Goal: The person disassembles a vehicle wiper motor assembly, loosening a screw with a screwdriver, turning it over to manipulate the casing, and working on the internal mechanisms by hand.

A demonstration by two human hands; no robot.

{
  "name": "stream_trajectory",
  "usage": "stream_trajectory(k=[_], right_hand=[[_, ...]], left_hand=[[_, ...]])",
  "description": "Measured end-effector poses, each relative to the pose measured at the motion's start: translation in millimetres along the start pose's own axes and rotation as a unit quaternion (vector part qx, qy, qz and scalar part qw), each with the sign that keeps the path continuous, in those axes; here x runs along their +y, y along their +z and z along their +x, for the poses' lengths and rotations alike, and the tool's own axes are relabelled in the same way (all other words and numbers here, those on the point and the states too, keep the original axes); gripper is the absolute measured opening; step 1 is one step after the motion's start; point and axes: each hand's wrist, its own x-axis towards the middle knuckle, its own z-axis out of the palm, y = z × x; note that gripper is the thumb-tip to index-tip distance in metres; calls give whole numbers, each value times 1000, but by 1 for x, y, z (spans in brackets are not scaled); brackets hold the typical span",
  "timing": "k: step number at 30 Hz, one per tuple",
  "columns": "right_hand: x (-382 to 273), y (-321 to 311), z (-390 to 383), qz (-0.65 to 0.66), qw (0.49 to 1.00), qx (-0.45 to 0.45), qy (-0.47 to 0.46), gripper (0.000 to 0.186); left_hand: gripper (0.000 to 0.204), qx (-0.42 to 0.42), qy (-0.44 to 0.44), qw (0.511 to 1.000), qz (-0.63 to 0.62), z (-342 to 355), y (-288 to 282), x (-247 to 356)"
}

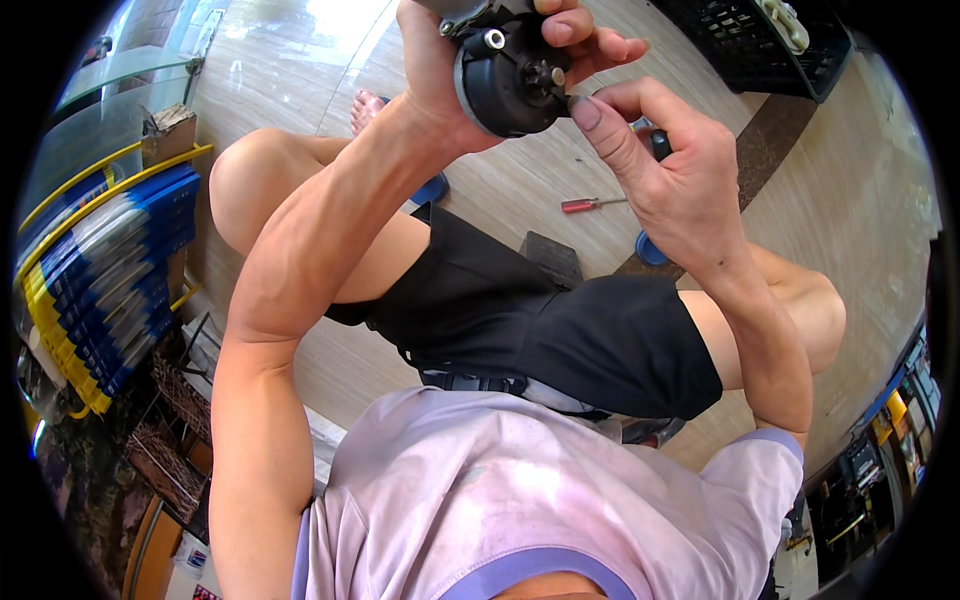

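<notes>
A black, round motor-like unit (510, 95) with a small toothed gear (545, 78) on its end face is raised at the top of the head view. My left hand (435, 85) wraps round it from the left, its fingertips showing on the far side. Close to the gear, my right hand (685, 175) is closed in a pinch, thumb against forefinger. A dark, rounded end (660, 145), perhaps of a tool, pokes out among the right fingers. What lies between the thumb and forefinger is too small to make out.
On the tiled floor lie a red-handled screwdriver (580, 206), a blue round lid or cap (651, 248) and a dark block (551, 260). A black crate (735, 45) stands at the far right. Blue and yellow packs (110, 270) hang on a yellow rack at left.
</notes>
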Motion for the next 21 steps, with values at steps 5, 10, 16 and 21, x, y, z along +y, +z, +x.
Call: stream_trajectory(k=[5, 10, 16, 21], right_hand=[[0, -2, 0, -27, 999, 5, -33, 20], [1, -4, 0, -14, 998, 0, -53, 12], [5, -4, -2, 10, 997, 4, -71, 16], [5, -3, -2, 20, 997, -3, -75, 16]], left_hand=[[53, -12, -3, 1000, 17, 1, -3, -2], [54, 1, -14, 1000, 1, 1, 1, -3], [53, -16, -27, 1000, -5, 2, 2, -1], [54, -21, -31, 999, -8, 1, 2, 0]])
